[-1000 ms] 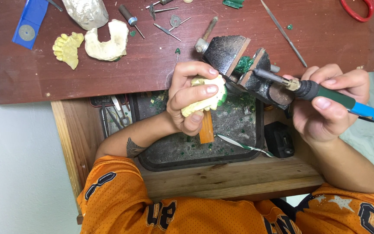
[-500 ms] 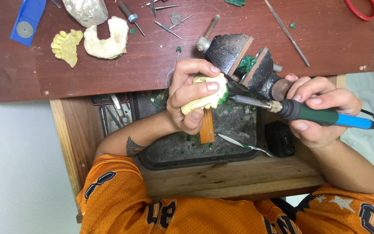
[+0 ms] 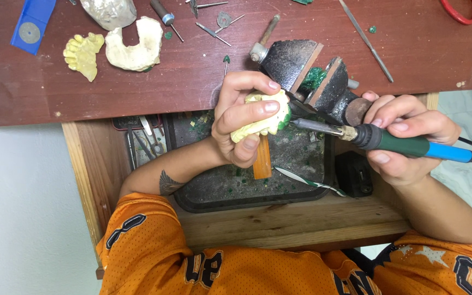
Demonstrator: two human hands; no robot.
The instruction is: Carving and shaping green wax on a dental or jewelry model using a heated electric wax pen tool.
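Dental cast (image 3: 260, 117) gripped in left hand (image 3: 241, 117); heated-tip tool (image 3: 405, 146) pinched by right hand (image 3: 405, 136), tip just beside cast. Waxing step; steady contact next.

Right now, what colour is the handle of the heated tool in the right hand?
Green by the metal tip, blue toward the rear, on the tool; head view.

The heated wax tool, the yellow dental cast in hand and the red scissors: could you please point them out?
heated wax tool (image 3: 411, 146): head view, on its green grip.
yellow dental cast (image 3: 262, 127): head view, on its side between the fingers.
red scissors (image 3: 461, 11): head view, on a handle loop.
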